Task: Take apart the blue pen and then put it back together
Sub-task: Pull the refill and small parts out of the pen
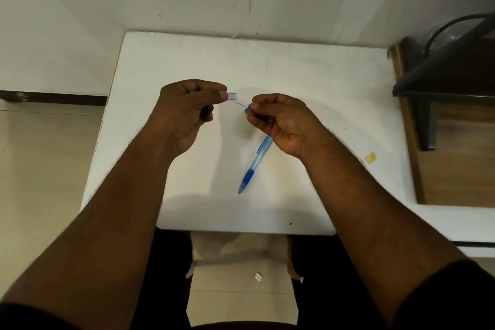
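A blue pen (pixel 254 163) lies on the white table (pixel 321 83), its tip toward me, with a dark blue grip and a translucent blue barrel with a clip. Its far end is hidden under my right hand (pixel 281 120). Above the table, my left hand (pixel 184 110) pinches a short translucent pale tube piece (pixel 232 95) that sticks out to the right. My right hand pinches a thin dark rod (pixel 241 104), whose end points at the tube's open end, a little apart from it. A small blue bit (pixel 246 110) shows just behind my right fingertips.
A small yellow scrap (pixel 371 157) lies near the table's right edge. Dark furniture (pixel 442 75) stands on a wooden surface to the right. The wall runs behind the table. A white scrap (pixel 257 277) lies on the floor between my legs.
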Tool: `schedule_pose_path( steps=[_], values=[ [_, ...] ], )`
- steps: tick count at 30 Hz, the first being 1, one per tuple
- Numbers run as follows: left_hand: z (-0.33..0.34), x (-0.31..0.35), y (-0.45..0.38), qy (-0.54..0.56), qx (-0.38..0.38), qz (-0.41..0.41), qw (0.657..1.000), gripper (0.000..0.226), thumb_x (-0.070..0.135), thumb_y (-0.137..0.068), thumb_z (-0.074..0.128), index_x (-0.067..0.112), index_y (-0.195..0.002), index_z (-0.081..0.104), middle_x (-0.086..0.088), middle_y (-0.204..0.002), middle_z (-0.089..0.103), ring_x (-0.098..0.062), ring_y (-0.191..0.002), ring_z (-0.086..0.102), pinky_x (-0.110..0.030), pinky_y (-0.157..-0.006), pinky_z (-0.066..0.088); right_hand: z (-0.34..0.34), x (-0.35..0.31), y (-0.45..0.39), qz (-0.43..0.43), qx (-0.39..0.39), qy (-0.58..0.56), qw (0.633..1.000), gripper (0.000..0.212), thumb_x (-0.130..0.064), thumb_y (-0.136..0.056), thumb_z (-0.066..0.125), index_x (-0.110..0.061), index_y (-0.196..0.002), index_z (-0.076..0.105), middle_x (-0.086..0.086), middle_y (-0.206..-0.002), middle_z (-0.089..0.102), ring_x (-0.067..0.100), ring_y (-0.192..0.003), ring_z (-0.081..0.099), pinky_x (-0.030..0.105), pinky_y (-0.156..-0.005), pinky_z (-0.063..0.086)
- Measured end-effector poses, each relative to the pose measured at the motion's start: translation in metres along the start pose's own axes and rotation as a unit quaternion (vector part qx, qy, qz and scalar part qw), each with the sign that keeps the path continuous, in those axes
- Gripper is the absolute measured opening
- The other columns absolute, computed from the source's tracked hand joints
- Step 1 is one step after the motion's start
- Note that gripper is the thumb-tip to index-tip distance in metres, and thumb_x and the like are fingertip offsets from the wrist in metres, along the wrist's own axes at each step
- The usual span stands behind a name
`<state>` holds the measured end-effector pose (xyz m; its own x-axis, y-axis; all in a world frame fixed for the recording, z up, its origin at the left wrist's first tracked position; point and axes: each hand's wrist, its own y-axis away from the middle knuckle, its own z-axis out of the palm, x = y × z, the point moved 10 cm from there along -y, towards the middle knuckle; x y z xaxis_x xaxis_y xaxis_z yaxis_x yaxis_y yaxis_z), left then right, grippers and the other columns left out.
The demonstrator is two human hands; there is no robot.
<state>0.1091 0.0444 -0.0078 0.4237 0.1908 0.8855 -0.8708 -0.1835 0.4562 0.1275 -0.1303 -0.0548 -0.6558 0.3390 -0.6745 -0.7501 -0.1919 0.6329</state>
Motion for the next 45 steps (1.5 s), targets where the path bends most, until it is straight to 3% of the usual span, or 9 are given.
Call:
schedule_pose_path(
  steps=[6,10,17,23,31,35,38,42,45],
  values=[
    [-0.012,-0.004,0.000,0.035,0.038,-0.016,0.999,0.014,0.018,-0.073,0.079,0.015,-0.085,0.073,-0.001,-0.087,0.069,-0.012,-0.064,0.054,-0.022,-0.062,0.047,-0.014,-0.017,-0.001,-0.042,0.032,-0.007,0.999,0.013,0.013,-0.080,0.064,0.000,-0.082,0.066,0.014,-0.078,0.068,0.023,-0.073,0.068,0.029,-0.070,0.061],
    [-0.017,-0.003,-0.002,-0.149,0.084,0.025,0.985,0.026,0.030,-0.066,0.084,0.012,-0.081,0.073,0.001,-0.075,0.067,-0.009,-0.061,0.055,-0.022,-0.058,0.044,-0.024,-0.031,-0.001,-0.080,0.053,0.010,0.995,0.014,0.013,-0.079,0.065,-0.001,-0.081,0.066,0.013,-0.076,0.067,0.022,-0.072,0.067,0.030,-0.070,0.061],
    [0.022,-0.027,-0.008,-0.439,-0.006,0.041,0.898,0.034,0.038,-0.065,0.084,0.010,-0.081,0.074,0.000,-0.077,0.066,-0.009,-0.066,0.055,-0.012,-0.057,0.037,-0.030,-0.062,0.004,-0.210,0.094,0.115,0.966,0.017,0.010,-0.080,0.065,-0.006,-0.085,0.068,0.011,-0.076,0.068,0.022,-0.071,0.067,0.032,-0.069,0.059],
    [0.015,-0.038,-0.015,-0.475,0.010,0.036,0.879,0.035,0.041,-0.069,0.081,0.011,-0.084,0.073,-0.002,-0.085,0.067,-0.016,-0.079,0.057,-0.024,-0.071,0.039,-0.027,-0.067,0.009,-0.228,0.094,0.128,0.961,0.014,0.004,-0.078,0.071,-0.007,-0.086,0.067,0.008,-0.072,0.070,0.019,-0.063,0.069,0.031,-0.063,0.059],
    [0.011,-0.038,-0.019,-0.508,0.024,0.049,0.860,0.039,0.050,-0.072,0.076,0.012,-0.081,0.070,0.000,-0.079,0.065,-0.017,-0.075,0.057,-0.024,-0.068,0.037,-0.022,-0.068,0.011,-0.229,0.101,0.186,0.950,0.018,-0.007,-0.078,0.076,-0.009,-0.093,0.066,0.008,-0.075,0.070,0.016,-0.061,0.069,0.028,-0.061,0.060],
    [0.020,-0.027,-0.013,-0.487,0.032,0.082,0.869,0.029,0.040,-0.078,0.074,0.012,-0.088,0.071,-0.002,-0.089,0.069,-0.015,-0.080,0.058,-0.024,-0.072,0.040,-0.021,-0.069,0.012,-0.232,0.106,0.203,0.945,0.019,-0.012,-0.077,0.077,-0.011,-0.092,0.065,0.006,-0.074,0.071,0.015,-0.059,0.069,0.027,-0.059,0.059],
    [0.047,-0.031,-0.001,-0.485,0.008,0.099,0.869,0.027,0.039,-0.083,0.068,0.013,-0.091,0.070,-0.001,-0.089,0.067,-0.012,-0.079,0.055,-0.023,-0.074,0.040,-0.023,-0.071,0.013,-0.235,0.112,0.216,0.941,0.020,-0.013,-0.077,0.078,-0.011,-0.092,0.065,0.005,-0.072,0.070,0.013,-0.057,0.068,0.026,-0.057,0.058],
    [0.077,-0.061,0.009,-0.542,-0.036,0.069,0.837,0.039,0.054,-0.080,0.065,0.018,-0.096,0.066,0.003,-0.085,0.059,-0.011,-0.076,0.051,-0.024,-0.072,0.038,-0.022,-0.071,0.012,-0.243,0.111,0.232,0.935,0.023,-0.015,-0.076,0.078,-0.008,-0.095,0.066,0.007,-0.071,0.069,0.015,-0.057,0.066,0.029,-0.057,0.057],
    [0.083,-0.072,0.011,-0.538,-0.059,0.056,0.839,0.036,0.042,-0.081,0.069,0.018,-0.108,0.065,0.003,-0.089,0.056,-0.012,-0.080,0.050,-0.024,-0.074,0.037,-0.022,-0.073,0.012,-0.251,0.114,0.242,0.930,0.021,-0.014,-0.077,0.077,-0.008,-0.094,0.067,0.004,-0.069,0.067,0.012,-0.055,0.064,0.028,-0.055,0.057]
  ],
)
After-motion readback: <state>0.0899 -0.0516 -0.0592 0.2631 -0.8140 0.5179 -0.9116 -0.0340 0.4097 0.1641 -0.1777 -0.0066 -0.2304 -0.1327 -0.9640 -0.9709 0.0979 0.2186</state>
